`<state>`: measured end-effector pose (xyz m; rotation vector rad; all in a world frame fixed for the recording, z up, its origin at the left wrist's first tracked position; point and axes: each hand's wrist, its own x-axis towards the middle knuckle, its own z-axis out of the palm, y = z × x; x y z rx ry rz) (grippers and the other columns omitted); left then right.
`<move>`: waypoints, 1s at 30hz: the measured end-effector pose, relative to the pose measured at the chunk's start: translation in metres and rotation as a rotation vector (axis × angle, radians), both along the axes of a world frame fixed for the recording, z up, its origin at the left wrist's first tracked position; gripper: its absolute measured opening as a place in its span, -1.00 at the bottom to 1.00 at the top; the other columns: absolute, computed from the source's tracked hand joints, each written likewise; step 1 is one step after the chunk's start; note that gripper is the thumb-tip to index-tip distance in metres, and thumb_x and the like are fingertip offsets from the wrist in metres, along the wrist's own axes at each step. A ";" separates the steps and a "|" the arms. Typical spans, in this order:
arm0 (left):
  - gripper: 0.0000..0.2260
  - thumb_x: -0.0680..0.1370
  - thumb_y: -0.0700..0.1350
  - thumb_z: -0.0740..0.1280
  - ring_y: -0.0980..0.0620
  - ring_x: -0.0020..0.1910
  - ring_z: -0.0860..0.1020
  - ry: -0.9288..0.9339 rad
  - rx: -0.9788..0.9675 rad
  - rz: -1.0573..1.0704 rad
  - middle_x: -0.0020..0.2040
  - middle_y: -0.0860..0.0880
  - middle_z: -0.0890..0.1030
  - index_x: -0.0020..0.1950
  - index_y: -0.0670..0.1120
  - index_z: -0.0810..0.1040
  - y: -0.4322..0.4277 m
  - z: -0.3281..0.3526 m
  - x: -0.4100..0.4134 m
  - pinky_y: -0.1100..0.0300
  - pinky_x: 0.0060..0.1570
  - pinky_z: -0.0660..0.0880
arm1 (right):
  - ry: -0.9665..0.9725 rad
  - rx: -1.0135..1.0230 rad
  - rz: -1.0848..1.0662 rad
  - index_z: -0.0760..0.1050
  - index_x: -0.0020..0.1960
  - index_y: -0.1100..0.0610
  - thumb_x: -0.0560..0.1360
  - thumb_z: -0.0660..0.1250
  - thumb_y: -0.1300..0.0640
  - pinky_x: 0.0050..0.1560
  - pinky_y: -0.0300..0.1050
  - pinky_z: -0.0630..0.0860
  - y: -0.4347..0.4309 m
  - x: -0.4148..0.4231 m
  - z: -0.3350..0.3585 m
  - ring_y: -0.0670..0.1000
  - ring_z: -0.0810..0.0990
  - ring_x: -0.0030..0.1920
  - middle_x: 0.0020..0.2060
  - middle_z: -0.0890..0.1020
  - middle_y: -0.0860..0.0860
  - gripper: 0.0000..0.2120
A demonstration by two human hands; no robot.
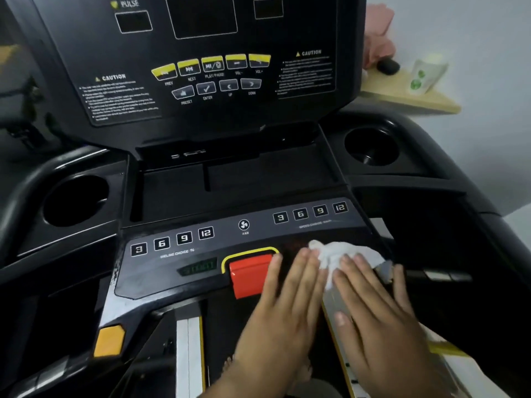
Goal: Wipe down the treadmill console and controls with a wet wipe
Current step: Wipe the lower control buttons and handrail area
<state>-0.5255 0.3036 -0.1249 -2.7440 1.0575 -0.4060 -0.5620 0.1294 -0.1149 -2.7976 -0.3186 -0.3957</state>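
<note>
Flat hands [290,305] [379,308] on wipe [349,251], console [172,255]

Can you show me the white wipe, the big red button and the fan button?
white wipe [342,249], head view, crumpled middle
red button [249,272], head view, top face
fan button [244,224], head view, fan symbol

white wipe [344,254], red button [250,272], black console [201,251]

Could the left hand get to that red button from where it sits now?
Probably yes. The left hand lies flat on the panel right beside the red button, with nothing between them; a short slide sideways should reach it. The wet wipe lies on its far side.
</note>
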 end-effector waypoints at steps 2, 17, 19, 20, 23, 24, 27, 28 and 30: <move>-0.54 0.68 -0.18 -0.19 -0.25 0.56 0.10 -0.002 -0.029 0.003 0.56 -0.25 0.16 0.55 -0.31 0.12 0.020 -0.002 -0.001 -0.32 0.46 0.00 | -0.011 0.011 0.041 0.38 0.41 0.19 0.62 -0.04 -0.04 0.41 0.39 0.14 0.017 0.007 0.002 0.03 0.26 0.50 0.45 0.37 0.06 -0.50; -0.46 0.65 -0.11 -0.33 -0.29 0.57 -0.01 0.049 -0.042 0.003 0.57 -0.32 0.06 0.56 -0.34 -0.01 0.078 0.029 0.029 -0.30 0.49 0.01 | 0.186 -0.190 0.176 0.15 0.52 0.14 0.65 -0.19 -0.13 0.48 0.30 0.00 0.064 0.062 0.027 -0.04 0.06 0.55 0.52 0.21 0.03 -0.45; -0.47 0.67 -0.09 -0.30 -0.28 0.57 0.03 0.058 -0.066 0.023 0.56 -0.31 0.11 0.56 -0.33 0.04 0.085 0.030 0.028 -0.27 0.49 0.07 | 0.187 -0.210 0.192 0.15 0.52 0.13 0.65 -0.19 -0.14 0.47 0.29 0.00 0.070 0.066 0.029 -0.05 0.07 0.55 0.52 0.21 0.02 -0.44; -0.48 0.69 -0.05 -0.23 -0.27 0.57 0.04 0.059 -0.064 0.043 0.56 -0.31 0.13 0.56 -0.32 0.06 0.091 0.029 0.028 -0.28 0.49 0.06 | 0.183 -0.211 0.212 0.16 0.51 0.13 0.64 -0.19 -0.14 0.47 0.30 -0.01 0.075 0.068 0.031 -0.05 0.07 0.55 0.52 0.21 0.01 -0.44; -0.37 0.69 0.16 -0.04 -0.25 0.57 0.04 0.091 -0.041 0.173 0.55 -0.30 0.16 0.56 -0.31 0.09 0.117 0.033 0.027 -0.30 0.49 0.04 | 0.175 -0.215 0.286 0.18 0.51 0.11 0.64 -0.20 -0.15 0.47 0.32 -0.02 0.105 0.080 0.039 -0.04 0.08 0.55 0.52 0.22 0.01 -0.43; -0.33 0.67 0.21 -0.03 -0.24 0.57 0.06 0.107 -0.051 0.238 0.55 -0.29 0.17 0.56 -0.30 0.11 0.127 0.036 0.027 -0.31 0.48 0.05 | 0.178 -0.217 0.310 0.17 0.52 0.10 0.64 -0.22 -0.16 0.48 0.33 -0.03 0.119 0.087 0.042 -0.03 0.08 0.55 0.52 0.21 0.00 -0.42; -0.35 0.67 0.19 -0.10 -0.22 0.56 0.11 0.179 -0.163 0.444 0.54 -0.27 0.23 0.55 -0.29 0.17 0.153 0.046 0.017 -0.31 0.49 0.05 | 0.206 -0.209 0.391 0.10 0.55 0.07 0.63 -0.25 -0.18 0.49 0.32 -0.10 0.163 0.097 0.051 -0.06 0.00 0.55 0.55 0.15 -0.02 -0.41; -0.37 0.67 0.16 -0.10 -0.23 0.56 0.13 0.194 -0.210 0.487 0.53 -0.28 0.24 0.54 -0.29 0.19 0.158 0.046 0.008 -0.29 0.49 0.05 | 0.214 -0.207 0.422 0.09 0.55 0.07 0.63 -0.23 -0.18 0.49 0.32 -0.10 0.174 0.093 0.050 -0.06 -0.01 0.56 0.55 0.13 -0.02 -0.41; -0.41 0.64 0.09 0.02 -0.27 0.53 0.19 0.212 -0.281 0.536 0.50 -0.32 0.30 0.51 -0.32 0.25 0.162 0.039 -0.018 -0.26 0.45 0.09 | 0.231 -0.218 0.485 0.12 0.55 0.07 0.63 -0.15 -0.18 0.48 0.30 -0.07 0.185 0.074 0.046 -0.05 0.00 0.56 0.55 0.15 -0.02 -0.42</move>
